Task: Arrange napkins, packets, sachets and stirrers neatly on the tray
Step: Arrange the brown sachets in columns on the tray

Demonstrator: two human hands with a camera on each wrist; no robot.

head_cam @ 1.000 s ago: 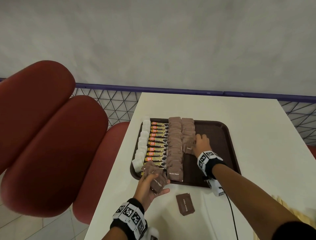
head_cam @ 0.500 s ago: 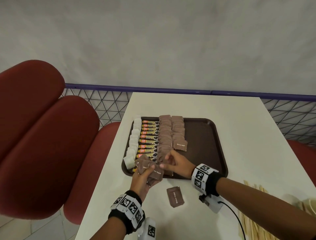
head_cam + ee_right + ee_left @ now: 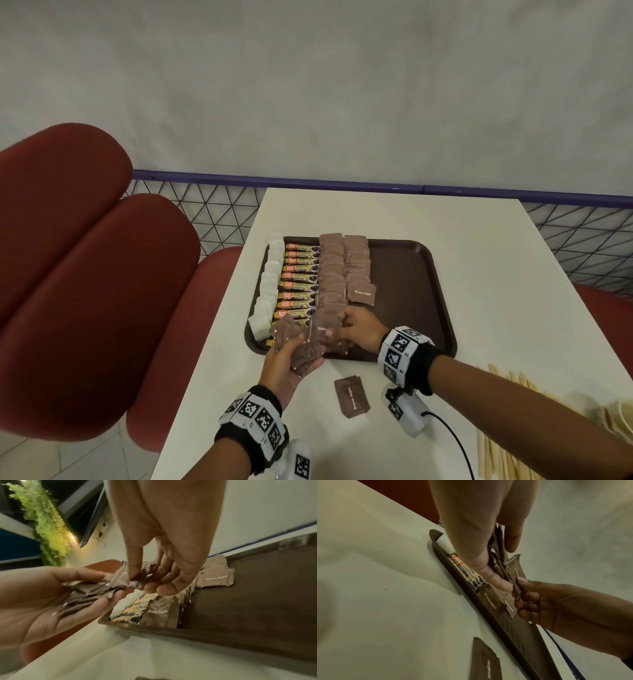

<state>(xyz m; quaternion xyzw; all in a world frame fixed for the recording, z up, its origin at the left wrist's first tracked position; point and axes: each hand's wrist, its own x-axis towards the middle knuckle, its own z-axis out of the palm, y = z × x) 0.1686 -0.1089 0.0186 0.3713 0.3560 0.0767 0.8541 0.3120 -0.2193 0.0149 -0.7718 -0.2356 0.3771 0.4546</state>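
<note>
My left hand [image 3: 291, 363] hovers over the tray's near left corner, gripping a bunch of brown sugar sachets [image 3: 298, 346] between thumb and fingers. My right hand [image 3: 356, 329] pinches the top sachet [image 3: 130, 580] of that bunch with thumb and fingertips. The dark brown tray [image 3: 411, 291] holds a column of white napkins [image 3: 269, 291], a column of orange granule packets [image 3: 298, 284] and two columns of brown sachets [image 3: 342, 267]. One loose brown sachet [image 3: 352, 396] lies on the table before the tray. Wooden stirrers [image 3: 503, 431] lie at the lower right.
The white table [image 3: 479, 257] ends at a blue rail with wire mesh [image 3: 212, 212] behind. Red padded seats [image 3: 85, 274] stand to the left. The tray's right half [image 3: 404, 274] is bare. A black cable [image 3: 452, 442] runs from my right wrist.
My right hand left the second sachet column on the tray and came back to the left hand's bunch, where it now pinches a sachet. The left hand stayed near the tray's corner.
</note>
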